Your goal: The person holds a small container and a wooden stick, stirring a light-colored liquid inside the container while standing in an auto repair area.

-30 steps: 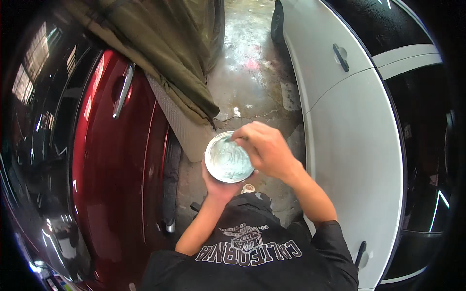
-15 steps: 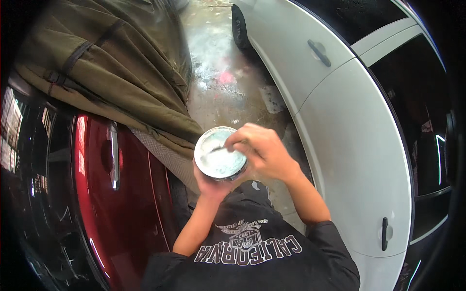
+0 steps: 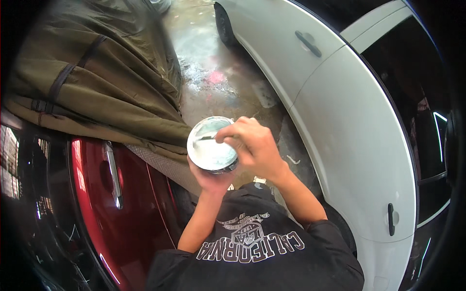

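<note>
My left hand (image 3: 212, 180) is wrapped round the lower side of an open round tub (image 3: 192, 156), holding it up in front of my body. Inside lies a pale bluish-white paste (image 3: 213, 151), smeared up the inner wall. My right hand (image 3: 255, 144) reaches over the tub's right rim with its fingers pinched. From those fingers a thin dark spatula-like tool (image 3: 206, 138) extends into the tub; its handle is mostly hidden by my hand.
A white car (image 3: 344, 111) with dark door handles stands along my right. At my left is a dark red car door (image 3: 131, 208) with a chrome handle (image 3: 113, 174). A brown-green cover (image 3: 111, 82) drapes over something ahead of it. Between them runs a stained, wet-looking floor (image 3: 208, 92).
The view has shifted a little, and the tub with both hands sits slightly further left and higher in it. The spatula-like tool has changed its angle and lies flatter across the tub.
</note>
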Demonstrator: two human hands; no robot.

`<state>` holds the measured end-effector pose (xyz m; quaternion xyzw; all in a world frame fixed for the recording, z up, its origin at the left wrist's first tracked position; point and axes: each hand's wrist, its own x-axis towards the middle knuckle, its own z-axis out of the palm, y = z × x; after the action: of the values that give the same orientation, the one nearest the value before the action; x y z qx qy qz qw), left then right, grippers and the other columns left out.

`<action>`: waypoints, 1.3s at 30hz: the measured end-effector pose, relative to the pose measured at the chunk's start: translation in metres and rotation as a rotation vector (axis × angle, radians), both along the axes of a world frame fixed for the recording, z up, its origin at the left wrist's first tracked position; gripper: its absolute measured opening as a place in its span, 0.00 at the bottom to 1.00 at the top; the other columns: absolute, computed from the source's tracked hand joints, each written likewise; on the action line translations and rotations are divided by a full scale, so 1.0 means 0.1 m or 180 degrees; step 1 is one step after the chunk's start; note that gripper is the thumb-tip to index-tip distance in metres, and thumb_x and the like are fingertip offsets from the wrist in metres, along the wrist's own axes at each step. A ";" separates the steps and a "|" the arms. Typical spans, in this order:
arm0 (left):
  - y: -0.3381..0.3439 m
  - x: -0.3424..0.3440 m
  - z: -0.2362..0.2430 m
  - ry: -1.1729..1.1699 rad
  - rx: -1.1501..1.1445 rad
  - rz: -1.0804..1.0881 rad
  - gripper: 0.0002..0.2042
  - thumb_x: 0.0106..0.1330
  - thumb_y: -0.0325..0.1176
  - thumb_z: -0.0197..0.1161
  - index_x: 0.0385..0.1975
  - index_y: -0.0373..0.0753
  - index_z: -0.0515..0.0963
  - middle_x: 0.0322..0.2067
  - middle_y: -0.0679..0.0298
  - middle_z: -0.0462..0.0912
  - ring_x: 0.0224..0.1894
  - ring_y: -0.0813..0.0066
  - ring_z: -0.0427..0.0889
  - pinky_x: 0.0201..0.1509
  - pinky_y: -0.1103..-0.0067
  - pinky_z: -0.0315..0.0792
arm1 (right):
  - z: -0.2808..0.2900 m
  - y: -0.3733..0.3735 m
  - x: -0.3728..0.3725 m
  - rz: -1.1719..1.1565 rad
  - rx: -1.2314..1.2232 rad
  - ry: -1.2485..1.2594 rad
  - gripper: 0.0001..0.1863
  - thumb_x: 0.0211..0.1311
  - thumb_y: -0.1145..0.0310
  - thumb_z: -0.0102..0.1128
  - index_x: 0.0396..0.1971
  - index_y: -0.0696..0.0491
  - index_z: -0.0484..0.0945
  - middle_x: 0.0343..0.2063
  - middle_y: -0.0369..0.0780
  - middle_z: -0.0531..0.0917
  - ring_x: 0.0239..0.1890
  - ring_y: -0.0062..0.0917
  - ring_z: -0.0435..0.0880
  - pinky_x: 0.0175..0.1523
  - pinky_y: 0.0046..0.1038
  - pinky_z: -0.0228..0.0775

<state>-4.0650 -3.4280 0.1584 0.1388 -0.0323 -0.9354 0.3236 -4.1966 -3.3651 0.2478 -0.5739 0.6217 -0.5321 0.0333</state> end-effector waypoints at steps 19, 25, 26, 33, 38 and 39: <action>0.15 -0.38 0.13 0.0020 -0.0542 0.0653 0.36 0.67 0.63 0.39 0.68 0.47 0.64 0.67 0.63 0.67 0.70 0.59 0.65 0.72 0.62 0.61 | 0.27 0.10 -0.22 -0.0931 0.1318 0.1513 0.07 0.48 0.73 0.63 0.30 0.56 0.81 0.31 0.41 0.79 0.37 0.32 0.84 0.38 0.34 0.80; 0.22 -0.46 0.27 -0.0546 -0.1158 0.1001 0.37 0.67 0.65 0.36 0.69 0.46 0.62 0.68 0.62 0.65 0.70 0.59 0.63 0.72 0.62 0.60 | 0.27 0.10 -0.11 -0.0611 0.1181 0.1118 0.13 0.49 0.74 0.63 0.38 0.51 0.81 0.33 0.38 0.78 0.36 0.33 0.85 0.36 0.33 0.80; 0.22 -0.46 0.25 -0.0553 -0.1172 0.1008 0.37 0.67 0.65 0.36 0.69 0.46 0.62 0.68 0.62 0.65 0.70 0.59 0.63 0.72 0.62 0.60 | 0.28 0.12 -0.13 -0.0604 0.1166 0.1111 0.13 0.49 0.74 0.63 0.38 0.51 0.81 0.33 0.38 0.78 0.36 0.33 0.85 0.36 0.33 0.80; 0.23 -0.52 0.28 -0.0631 -0.1299 0.0950 0.37 0.67 0.64 0.39 0.69 0.45 0.62 0.67 0.61 0.66 0.69 0.59 0.65 0.72 0.61 0.60 | 0.24 0.13 -0.17 -0.0652 0.0992 0.1097 0.12 0.48 0.73 0.62 0.36 0.50 0.82 0.32 0.37 0.79 0.35 0.31 0.85 0.35 0.33 0.79; 0.17 -0.45 0.22 -0.1403 -0.1979 0.0853 0.36 0.67 0.64 0.42 0.69 0.45 0.62 0.67 0.62 0.66 0.69 0.60 0.65 0.73 0.60 0.59 | 0.33 0.19 -0.27 -0.0190 0.0678 0.1286 0.09 0.48 0.71 0.63 0.33 0.50 0.81 0.31 0.37 0.79 0.34 0.30 0.84 0.34 0.32 0.78; 0.21 -0.43 0.27 -0.0014 -0.1037 0.0483 0.36 0.67 0.64 0.42 0.69 0.46 0.62 0.67 0.63 0.66 0.69 0.60 0.65 0.73 0.61 0.59 | 0.39 0.21 -0.28 -0.0430 0.0827 0.1416 0.08 0.48 0.71 0.63 0.32 0.50 0.81 0.30 0.36 0.78 0.34 0.30 0.85 0.34 0.32 0.78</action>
<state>-4.1076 -3.4069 0.1859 0.0886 -0.1736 -0.8903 0.4115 -4.2247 -3.3441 0.2872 -0.6248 0.7137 -0.3096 -0.0663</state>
